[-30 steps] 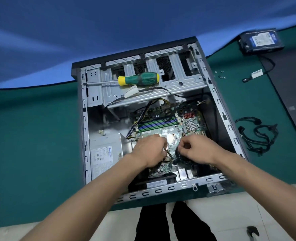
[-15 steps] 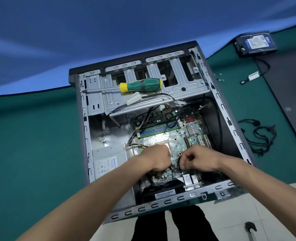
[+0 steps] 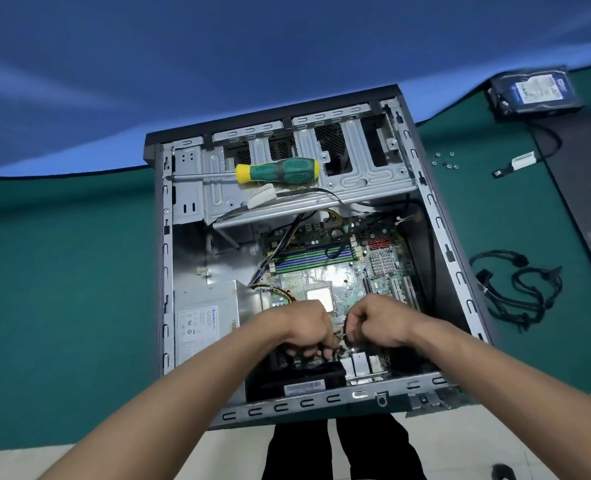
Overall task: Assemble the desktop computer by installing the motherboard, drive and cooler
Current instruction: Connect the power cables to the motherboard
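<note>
Two hands worked low on the motherboard point(image 3: 325, 271), fingers curled. The left hand point(image 3: 299, 329) and right hand point(image 3: 379, 320) each pinched something small near the board's near edge; what they held could not be told. The motherboard lay flat inside the open case point(image 3: 164, 271), its long axis running from the person toward the drive bays. A green-and-yellow screwdriver point(image 3: 278, 170) rested across those bays, shaft pointing left. The hard drive point(image 3: 533, 91) lay well apart, beyond the case's far right corner.
</note>
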A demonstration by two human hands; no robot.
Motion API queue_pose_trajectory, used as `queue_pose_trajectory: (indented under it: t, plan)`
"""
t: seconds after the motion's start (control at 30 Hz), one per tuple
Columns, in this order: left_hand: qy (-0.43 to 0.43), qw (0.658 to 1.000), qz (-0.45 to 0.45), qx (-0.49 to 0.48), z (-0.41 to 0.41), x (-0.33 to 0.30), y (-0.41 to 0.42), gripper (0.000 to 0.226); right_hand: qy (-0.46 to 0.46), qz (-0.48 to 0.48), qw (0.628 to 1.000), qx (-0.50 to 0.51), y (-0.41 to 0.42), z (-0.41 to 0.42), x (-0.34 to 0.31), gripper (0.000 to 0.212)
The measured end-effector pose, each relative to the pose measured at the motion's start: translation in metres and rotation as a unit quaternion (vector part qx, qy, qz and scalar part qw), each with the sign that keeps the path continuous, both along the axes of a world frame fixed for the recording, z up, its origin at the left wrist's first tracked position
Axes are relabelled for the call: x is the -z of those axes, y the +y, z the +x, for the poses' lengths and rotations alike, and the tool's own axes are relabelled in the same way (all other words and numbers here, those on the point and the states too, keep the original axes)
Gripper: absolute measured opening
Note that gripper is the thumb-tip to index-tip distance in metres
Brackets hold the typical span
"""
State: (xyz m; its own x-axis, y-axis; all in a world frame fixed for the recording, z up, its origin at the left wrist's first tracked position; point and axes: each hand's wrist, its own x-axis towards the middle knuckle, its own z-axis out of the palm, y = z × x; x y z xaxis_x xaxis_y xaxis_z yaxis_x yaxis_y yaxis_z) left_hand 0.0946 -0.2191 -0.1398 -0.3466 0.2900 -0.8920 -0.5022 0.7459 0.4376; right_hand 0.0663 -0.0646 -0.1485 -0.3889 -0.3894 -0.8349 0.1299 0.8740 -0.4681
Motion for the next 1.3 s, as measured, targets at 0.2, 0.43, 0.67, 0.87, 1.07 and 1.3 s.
queue_pose_trajectory:
  t: [0.2, 0.43, 0.67, 0.87, 1.07, 1.3]
  plan:
    - [-0.016, 0.999, 0.028, -0.019, -0.003, -0.011, -0.003, 0.021, 0.035, 0.025, 0.999, -0.012, 0.0, 0.0, 0.001, 0.019]
    - [0.038, 0.997, -0.037, 0.054, -0.005, -0.015, -0.006, 0.03, 0.035, 0.028, 0.998, -0.041, -0.001, 0.001, 0.002, 0.015]
    - [0.014, 0.983, -0.099, 0.153, -0.008, -0.007, -0.001, 0.027, 0.093, -0.028, 0.992, -0.079, -0.004, 0.002, -0.004, 0.009]
    - [-0.035, 0.994, -0.085, 0.06, -0.005, 0.004, -0.017, 0.04, 0.084, -0.053, 0.981, -0.164, -0.007, 0.007, -0.003, 0.016]
    - [0.065, 0.991, -0.117, -0.012, 0.002, 0.007, -0.012, 0.034, 0.105, -0.048, 0.974, -0.196, -0.01, 0.006, -0.002, 0.018]
    - [0.059, 0.987, -0.137, -0.056, -0.003, 0.004, -0.015, 0.017, 0.082, -0.042, 0.961, -0.262, -0.01, 0.005, 0.001, 0.023]
